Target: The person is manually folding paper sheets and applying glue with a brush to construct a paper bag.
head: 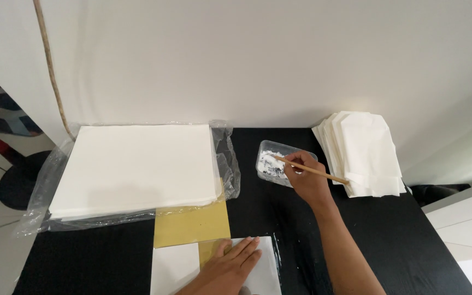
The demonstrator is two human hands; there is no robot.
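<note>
We see one package: a clear plastic wrapper (226,158), crinkled and open, lying on the black table (110,257) around the big stack of white sheets (137,164) at the left. We find no labels, signs or screens.

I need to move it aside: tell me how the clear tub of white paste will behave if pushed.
The tub looks thin and light, so it likely slides easily on the smooth black table. It is low and wide, so tipping seems unlikely. The paste probably stays put.
</note>
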